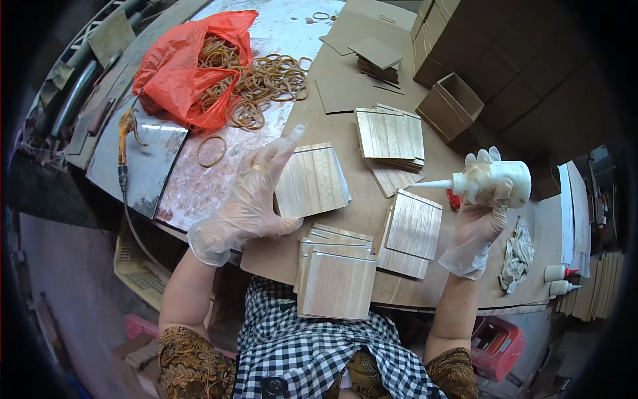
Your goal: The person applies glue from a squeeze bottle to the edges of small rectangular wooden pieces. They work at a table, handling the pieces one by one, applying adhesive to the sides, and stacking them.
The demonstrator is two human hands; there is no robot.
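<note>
Both hands wear clear plastic gloves; patterned brown sleeves, black-and-white checked apron.

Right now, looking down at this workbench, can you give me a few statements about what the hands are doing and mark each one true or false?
1. The left hand holds a square wooden panel. True.
2. The right hand holds a hammer. False: it grips a white squeeze bottle, nozzle pointing toward the panel.
3. Both hands are bare. False: both wear thin clear gloves.
4. Rubber bands spill from a red plastic bag. True.
5. More wooden panels lie stacked on the bench edge near the person. True.
</note>
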